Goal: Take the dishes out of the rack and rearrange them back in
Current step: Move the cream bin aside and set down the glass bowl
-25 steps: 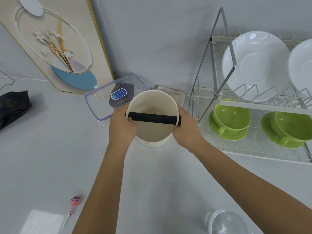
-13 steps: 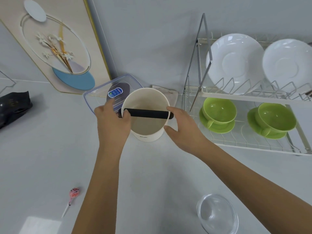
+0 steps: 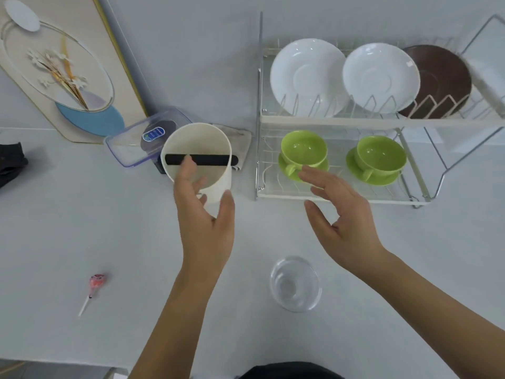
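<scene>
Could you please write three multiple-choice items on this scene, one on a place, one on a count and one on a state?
1. Where does the clear glass bowl stand?
A. On the rack's upper tier
B. On the white counter, in front of the rack
C. Inside the white bucket

2. How many plates stand upright in the upper tier of the white wire dish rack?
A. One
B. Five
C. Three

3. What is the right hand doing?
A. Held open, gripping nothing
B. Gripping a green cup
C. Holding a plate

Answers: 1 B, the bowl sits on the counter between the forearms. 2 C, two white plates and one brown plate stand there. 3 A, its fingers are spread near the lower tier, holding nothing.
</scene>
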